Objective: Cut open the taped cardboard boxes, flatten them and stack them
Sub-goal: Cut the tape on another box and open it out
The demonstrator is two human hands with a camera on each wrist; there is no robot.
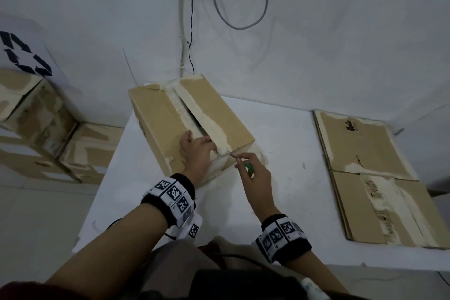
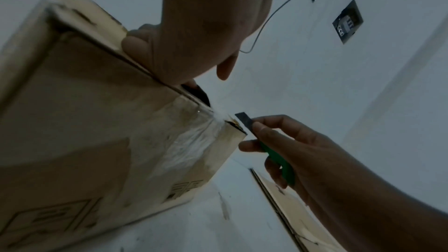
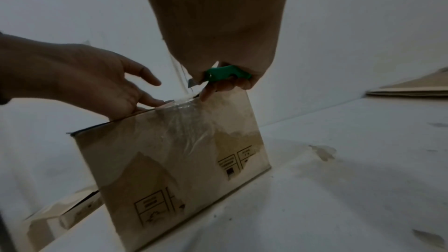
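Observation:
A cardboard box [image 1: 168, 114] stands on the white table [image 1: 280, 148], its top seam slit open along the tape. My left hand [image 1: 197, 147] rests flat on the top flap near the front edge, fingers straight beside the seam. My right hand [image 1: 253, 170] grips a green box cutter [image 1: 248, 167]; its blade tip sits just off the box's near top edge, by the clear tape [image 3: 184, 122] that runs down the front face. In the left wrist view the cutter [image 2: 276, 158] shows its dark blade close to the box corner [image 2: 232, 124].
A stack of flattened boxes [image 1: 375, 173] lies at the table's right. Several more taped boxes [image 1: 43, 126] stand on the floor at the left below a recycling sign. Cables hang on the wall behind. A wall socket [image 2: 348, 21] shows in the left wrist view.

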